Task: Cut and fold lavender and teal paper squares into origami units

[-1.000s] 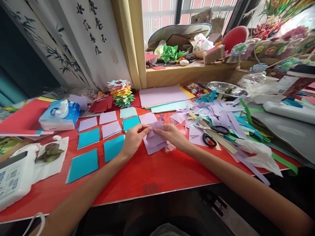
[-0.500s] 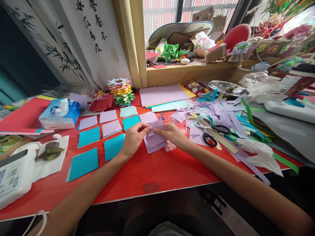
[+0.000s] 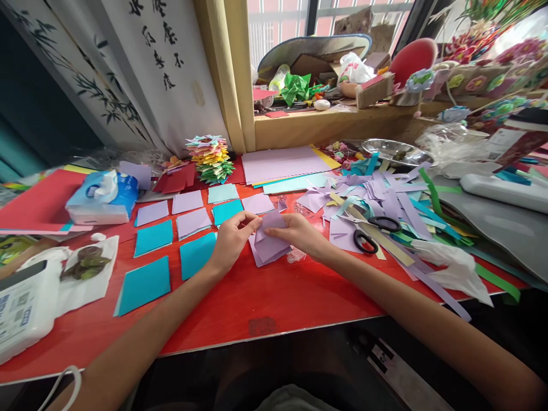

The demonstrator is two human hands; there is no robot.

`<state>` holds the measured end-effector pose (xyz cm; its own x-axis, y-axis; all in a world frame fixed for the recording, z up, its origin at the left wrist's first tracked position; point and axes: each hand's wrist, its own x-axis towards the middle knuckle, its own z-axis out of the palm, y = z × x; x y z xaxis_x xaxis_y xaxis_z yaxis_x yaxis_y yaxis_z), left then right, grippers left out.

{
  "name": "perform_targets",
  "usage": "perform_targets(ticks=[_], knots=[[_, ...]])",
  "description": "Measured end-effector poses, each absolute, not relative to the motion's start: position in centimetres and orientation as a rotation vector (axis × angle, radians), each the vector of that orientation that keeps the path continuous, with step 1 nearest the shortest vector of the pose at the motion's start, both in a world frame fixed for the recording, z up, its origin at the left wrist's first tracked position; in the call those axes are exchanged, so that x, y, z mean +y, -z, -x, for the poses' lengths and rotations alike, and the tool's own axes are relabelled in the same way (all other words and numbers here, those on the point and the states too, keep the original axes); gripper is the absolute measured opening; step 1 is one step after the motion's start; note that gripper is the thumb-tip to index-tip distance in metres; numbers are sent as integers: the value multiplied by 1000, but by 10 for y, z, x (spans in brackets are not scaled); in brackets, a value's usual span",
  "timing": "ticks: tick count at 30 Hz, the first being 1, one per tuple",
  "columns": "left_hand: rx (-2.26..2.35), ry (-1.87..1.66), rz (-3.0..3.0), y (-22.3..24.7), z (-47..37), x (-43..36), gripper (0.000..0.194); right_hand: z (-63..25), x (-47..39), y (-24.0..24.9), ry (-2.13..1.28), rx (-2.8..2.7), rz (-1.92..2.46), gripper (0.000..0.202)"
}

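Observation:
Between my two hands is a small piece of purple paper (image 3: pixel 271 221), raised a little above the table. My left hand (image 3: pixel 233 240) pinches its left edge between thumb and forefinger. On the right side, my right hand (image 3: pixel 297 233) grips it with the thumb on top. Beneath it lie more purple sheets (image 3: pixel 266 258), partly hidden by the held paper. Left of my hands, stacks of squares lie in rows, among them a blue stack (image 3: pixel 198 254) close to my left wrist and a purple stack (image 3: pixel 194 222).
Black-handled scissors (image 3: pixel 366 241) lie right of my hands beside a heap of paper strips (image 3: pixel 385 197). A folded-paper tower (image 3: pixel 210 160) stands at the back, near large purple sheets (image 3: pixel 285 165). A tissue pack (image 3: pixel 103 197) and a white device (image 3: pixel 28 308) are at the left.
My right fingers and thumb have shifted slightly on the purple paper, and its upper part now stands more exposed. My left hand keeps its pinch, almost unmoved.

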<state>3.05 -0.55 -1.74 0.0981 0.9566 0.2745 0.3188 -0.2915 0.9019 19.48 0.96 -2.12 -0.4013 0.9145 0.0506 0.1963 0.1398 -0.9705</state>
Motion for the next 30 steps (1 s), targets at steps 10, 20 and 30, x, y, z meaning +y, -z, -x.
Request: perform_targets(ticks=[10,20,30], knots=[[1307,-1074,-1794,17,-31,-5,26,-198,10,17,-1199,-1680,1076,27],[1298,-999,-1759,17,-28,-2,27,-198,13,18,-1170,-1646,1137,33],[1230,-1024,-1696,18,-28,-2,21,-200,15,17,-1261,-1592,1128,33]])
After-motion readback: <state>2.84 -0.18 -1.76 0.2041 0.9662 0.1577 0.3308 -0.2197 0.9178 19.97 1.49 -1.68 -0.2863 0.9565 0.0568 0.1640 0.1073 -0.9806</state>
